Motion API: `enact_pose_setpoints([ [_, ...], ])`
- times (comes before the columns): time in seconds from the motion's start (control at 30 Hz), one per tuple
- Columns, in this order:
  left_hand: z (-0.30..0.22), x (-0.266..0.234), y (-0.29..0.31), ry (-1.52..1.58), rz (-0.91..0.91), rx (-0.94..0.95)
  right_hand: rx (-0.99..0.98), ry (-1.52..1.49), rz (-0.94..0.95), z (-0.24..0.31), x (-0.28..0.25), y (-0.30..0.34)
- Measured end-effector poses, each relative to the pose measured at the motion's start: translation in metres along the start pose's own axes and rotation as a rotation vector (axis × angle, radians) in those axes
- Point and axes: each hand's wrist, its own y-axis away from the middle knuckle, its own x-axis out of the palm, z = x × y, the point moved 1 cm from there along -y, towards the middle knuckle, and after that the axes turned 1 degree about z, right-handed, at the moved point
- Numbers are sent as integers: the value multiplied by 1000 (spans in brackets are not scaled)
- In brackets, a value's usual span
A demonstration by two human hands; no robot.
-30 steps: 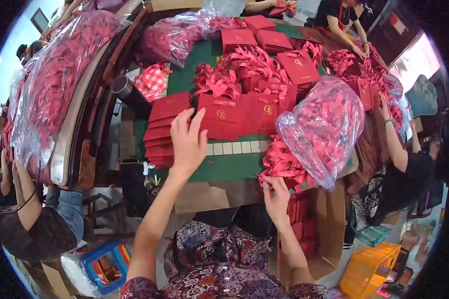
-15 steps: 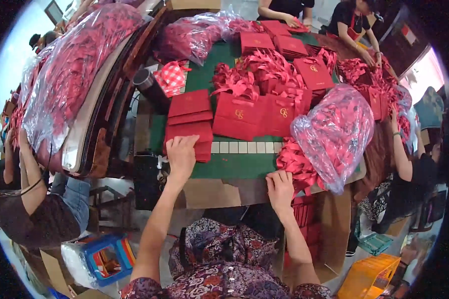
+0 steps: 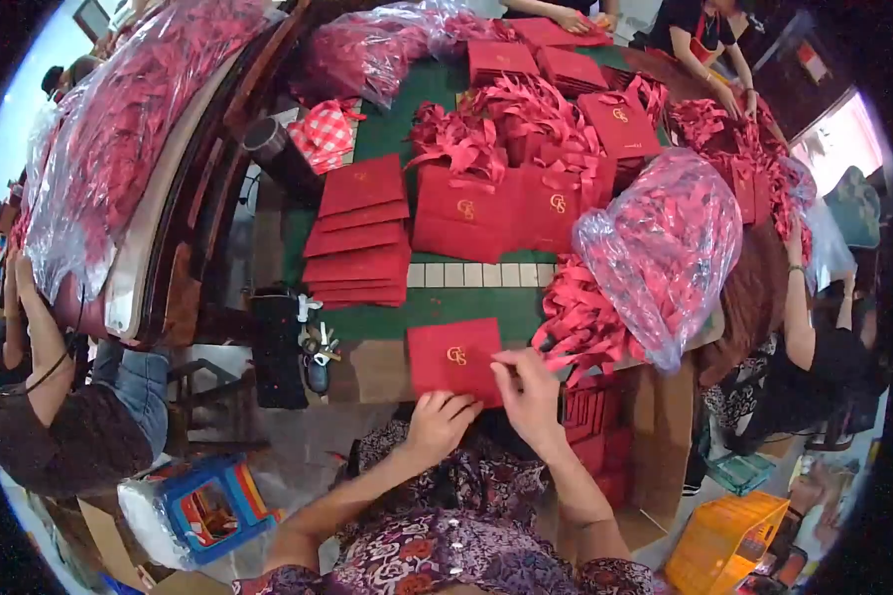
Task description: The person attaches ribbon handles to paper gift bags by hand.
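A flat red paper gift bag (image 3: 454,349) with a gold emblem lies at the table's near edge, its lower part reaching over it. My left hand (image 3: 441,428) holds its bottom edge with curled fingers. At the bag's right side, my right hand (image 3: 528,395) has its thumb and fingers closed on the edge. Beyond my left hand, a fanned stack of flat red bags (image 3: 359,248) rests on the green tabletop. Right of my right hand lies a heap of red ribbons (image 3: 577,312), partly under a clear plastic sack (image 3: 670,248) filled with more red ribbon.
Red bags with ribbon handles (image 3: 466,213) stand mid-table behind a row of white tiles (image 3: 481,275). A dark bottle (image 3: 280,159) and keys (image 3: 319,344) are at the left. Below, a cardboard box (image 3: 660,446) holds red bags. Other people work around the table.
A single red bag is now at the near edge, held by both hands. My left hand has come from the stack toward me and right; my right hand has left the ribbon heap.
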Motion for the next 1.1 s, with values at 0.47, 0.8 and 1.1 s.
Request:
enact_pose_setpoints([
  [0.47,67,5,-77,-66,142,-289,476,-544,166,-10,48,8],
  [0.8,53,1,-83,42,61,-304,226,-160,-3,-34,50,-12],
  [1.1,48,-10,-84,203,66,-397,376,-343,-6,-25,45,-15],
])
